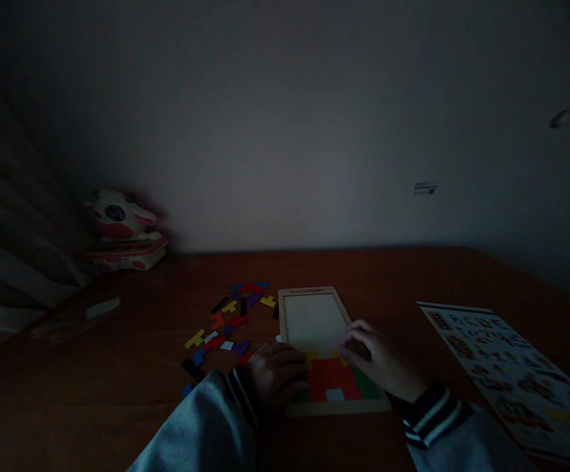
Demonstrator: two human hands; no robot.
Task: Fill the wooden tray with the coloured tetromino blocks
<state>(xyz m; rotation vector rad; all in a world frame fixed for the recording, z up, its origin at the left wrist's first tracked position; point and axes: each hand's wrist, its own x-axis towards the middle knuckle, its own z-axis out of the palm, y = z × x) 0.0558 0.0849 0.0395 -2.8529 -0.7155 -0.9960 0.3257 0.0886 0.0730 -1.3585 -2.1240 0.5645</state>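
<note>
A wooden puzzle board (pixel 309 290) with a raised rim lies on the table in front of me. Its near part is filled with red blocks (pixel 331 375), a white square (pixel 335 394), green blocks (pixel 369 387) and some yellow at the top of the filled area. My left hand (pixel 276 375) rests palm down over the board's left rim, its fingers stretched across the near-left blocks. Over the right side is my right hand (pixel 378 357), thumb and forefinger pinched beside a yellow block (pixel 335 353). Whatever lies between those fingertips is hidden.
Loose coloured blocks (pixel 213 342) are scattered left of the board. A printed sheet (pixel 515 373) lies to the right. At the back left stands a cow-shaped toy (pixel 122 229) near a curtain (pixel 14 216). A clear plastic bag (pixel 76 318) lies at left. The wall is behind.
</note>
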